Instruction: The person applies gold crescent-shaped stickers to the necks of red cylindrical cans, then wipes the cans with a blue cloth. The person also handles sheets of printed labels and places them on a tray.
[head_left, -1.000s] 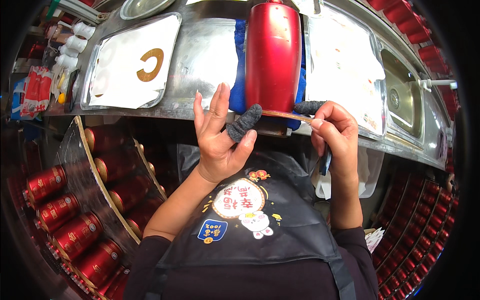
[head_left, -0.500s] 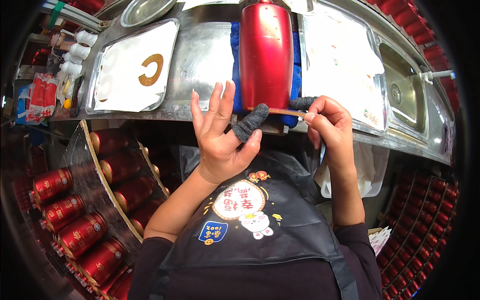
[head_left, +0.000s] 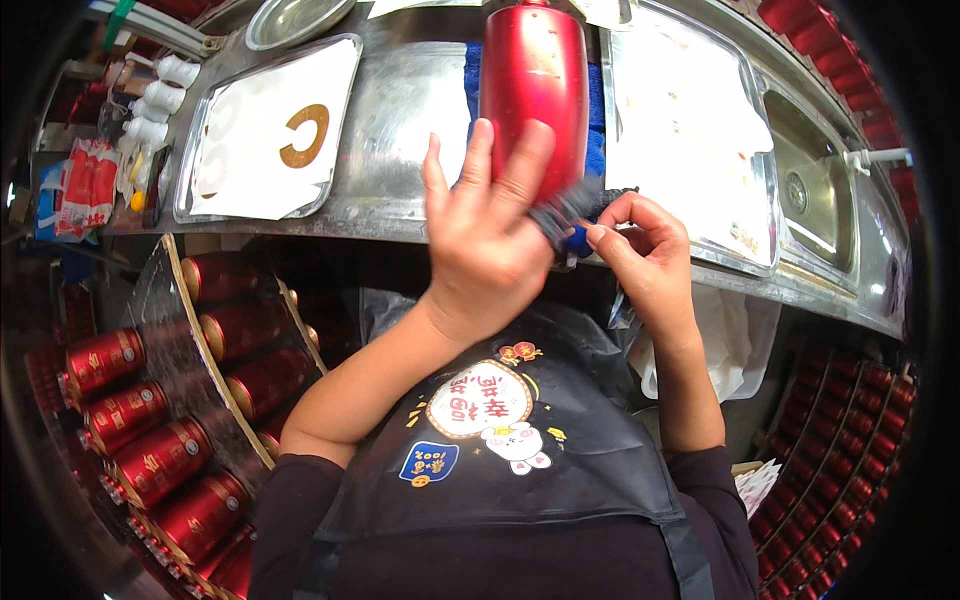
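Note:
A glossy red bottle [head_left: 532, 85] lies on a blue towel [head_left: 594, 110], its rounded near end toward me. My left hand [head_left: 485, 235], smeared by motion, reaches over that end with its bare fingers spread. Its index finger wears a dark grey knitted finger cover [head_left: 565, 213] and crosses the bottle's near end. Close on the right, my right hand [head_left: 650, 255] is closed in a pinch; a dark cover shows on its finger too. The thin gold-brown strip at its fingertips is almost wholly hidden behind the left fingers.
On the steel counter, a left tray [head_left: 345, 65] holds white sheets and a gold C-shaped piece [head_left: 321, 130]. A right tray [head_left: 768, 215] bears a white sheet beside a sink [head_left: 800, 190]. Below stand racks of red bottles [head_left: 165, 460]. White spools [head_left: 165, 95] sit far left.
My left hand has swept right and forward over the bottle's near end, covering the strip that showed between both hands. My right hand has shifted slightly left and stays pinched.

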